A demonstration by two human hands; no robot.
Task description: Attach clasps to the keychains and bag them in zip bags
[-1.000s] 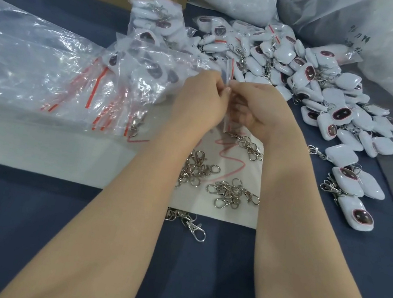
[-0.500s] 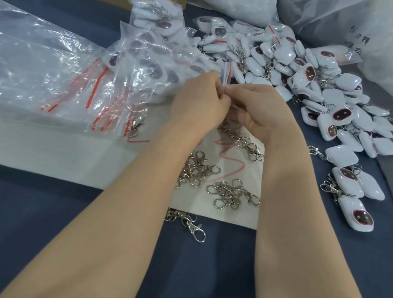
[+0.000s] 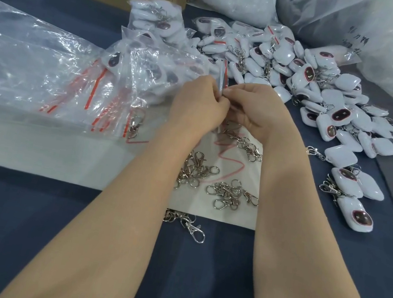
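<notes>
Closest in, there's a loose clasp (image 3: 193, 229) lying on the blue table (image 3: 20, 228) just off the near edge of the white sheet (image 3: 34, 145). Both forearms pass right over that spot, so one careless drag could sweep it away. A bit further up, the clasps (image 3: 197, 169) sit in small tangled heaps on the sheet between the forearms, so grabbing one might pull a whole clump along. Then the hands: left hand (image 3: 197, 104) and right hand (image 3: 256, 109) meet fingertip to fingertip, both pinching a small zip bag (image 3: 222, 76) with a red strip, held upright above the sheet. Can't tell if a keychain is inside, since the fingers hide the lower part. My guess is the mouth is being worked open or pressed shut. The plastic looks thin and slippery, so the strip could seal only partway or the bag could slip free. Left of that, the empty bags (image 3: 84, 83) make a slidey stack. Further back, the keychains (image 3: 317, 91) sprawl toward where the blue surface ends on the right, so a nudge could send some over.
</notes>
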